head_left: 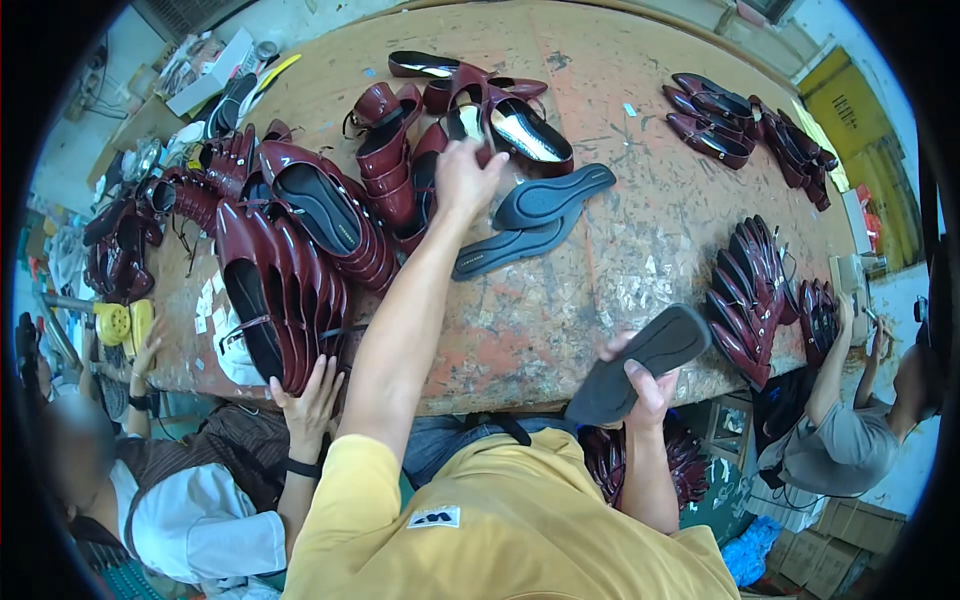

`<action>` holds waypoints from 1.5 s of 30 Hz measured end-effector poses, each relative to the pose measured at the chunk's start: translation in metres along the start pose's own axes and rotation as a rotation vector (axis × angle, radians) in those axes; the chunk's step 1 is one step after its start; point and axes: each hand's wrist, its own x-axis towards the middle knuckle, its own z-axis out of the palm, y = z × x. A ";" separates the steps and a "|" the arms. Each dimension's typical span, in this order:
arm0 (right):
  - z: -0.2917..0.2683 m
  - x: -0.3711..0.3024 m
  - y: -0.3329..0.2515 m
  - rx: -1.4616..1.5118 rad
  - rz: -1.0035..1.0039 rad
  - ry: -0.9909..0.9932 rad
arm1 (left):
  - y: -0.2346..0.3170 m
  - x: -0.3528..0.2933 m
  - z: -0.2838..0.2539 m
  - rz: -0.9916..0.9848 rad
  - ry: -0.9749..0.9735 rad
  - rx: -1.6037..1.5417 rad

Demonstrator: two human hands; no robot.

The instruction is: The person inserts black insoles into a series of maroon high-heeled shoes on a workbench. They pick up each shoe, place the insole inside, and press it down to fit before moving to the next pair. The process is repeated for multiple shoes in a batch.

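My left hand [470,183] reaches across the table into a group of glossy burgundy flat shoes. Its fingers close around the near end of one pointed shoe [468,98], which looks slightly blurred. Beside that hand lies another burgundy shoe [530,135] with a pale, shiny inside. Two dark blue-grey insoles [556,198] rest on the table just right of my left wrist, one partly over the other. Near the table's front edge, my right hand [648,388] grips a dark grey insole [650,360], thumb on top; whether several are stacked there is hard to tell.
Nested burgundy shoes [285,300] stand at the left, where a co-worker's hand [310,395] touches them. More shoes [745,295] stand at the right near another person [840,430]. Further shoes [710,120] lie far right on the worn table [620,270].
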 end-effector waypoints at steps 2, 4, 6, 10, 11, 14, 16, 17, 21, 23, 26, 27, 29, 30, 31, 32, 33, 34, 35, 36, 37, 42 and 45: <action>-0.027 -0.005 0.033 0.089 -0.006 0.072 | 0.033 -0.034 -0.054 -0.077 0.001 -0.093; -0.025 0.002 0.044 0.285 0.061 0.116 | 0.035 -0.102 -0.094 0.122 0.157 -0.144; -0.026 0.016 0.044 0.226 0.123 0.067 | 0.051 -0.176 -0.141 0.009 0.034 -0.172; -0.026 0.057 0.022 -0.006 0.191 -0.061 | -0.007 -0.277 -0.182 0.070 -0.306 -0.320; -0.026 0.067 0.020 -0.064 0.221 -0.108 | -0.015 -0.286 -0.189 0.044 -0.395 -0.301; -0.027 0.085 0.034 -0.181 0.294 -0.190 | -0.022 -0.298 -0.194 0.101 -0.538 -0.098; -0.026 0.094 0.039 -0.270 0.304 -0.238 | 0.031 -0.279 -0.197 0.212 -0.494 0.145; -0.022 0.097 0.037 -0.320 0.305 -0.278 | 0.041 -0.283 -0.185 0.226 -0.562 0.165; 0.002 0.099 0.015 -0.739 0.178 -0.474 | 0.055 -0.304 -0.157 0.351 -0.592 0.194; 0.011 0.099 0.012 -0.922 0.036 -0.649 | 0.052 -0.317 -0.171 0.361 -0.588 0.169; 0.045 0.084 0.016 -1.105 -0.177 -1.001 | 0.051 -0.325 -0.193 0.306 -0.446 0.109; 0.058 0.078 0.025 -1.152 -0.227 -1.066 | 0.046 -0.331 -0.193 0.184 -0.307 0.066; 0.083 0.069 0.048 -1.187 -0.307 -1.164 | 0.041 -0.331 -0.193 -0.085 -0.151 0.027; 0.093 0.067 0.057 -1.171 -0.314 -1.177 | 0.043 -0.322 -0.196 -0.236 -0.132 0.032; 0.102 0.066 0.064 -1.157 -0.323 -1.188 | 0.041 -0.315 -0.195 -0.343 -0.148 -0.050; 0.108 0.065 0.070 -1.143 -0.331 -1.198 | 0.038 -0.311 -0.194 -0.362 -0.173 -0.058; 0.110 0.064 0.078 -1.110 -0.334 -1.191 | 0.036 -0.309 -0.192 -0.383 -0.195 -0.066; 0.112 0.062 0.083 -1.090 -0.367 -1.191 | 0.035 -0.307 -0.192 -0.404 -0.216 -0.074; 0.113 0.060 0.086 -1.071 -0.400 -1.190 | 0.037 -0.305 -0.193 -0.389 -0.219 -0.076; 0.114 0.059 0.089 -1.052 -0.437 -1.190 | 0.037 -0.304 -0.194 -0.375 -0.218 -0.069; 0.114 0.059 0.090 -1.061 -0.441 -1.189 | 0.036 -0.304 -0.194 -0.360 -0.218 -0.062; 0.115 0.054 0.091 -1.152 -0.454 -1.200 | 0.035 -0.306 -0.195 -0.261 -0.208 -0.046; 0.118 0.049 0.095 -1.238 -0.513 -1.193 | 0.030 -0.308 -0.201 -0.082 -0.319 0.071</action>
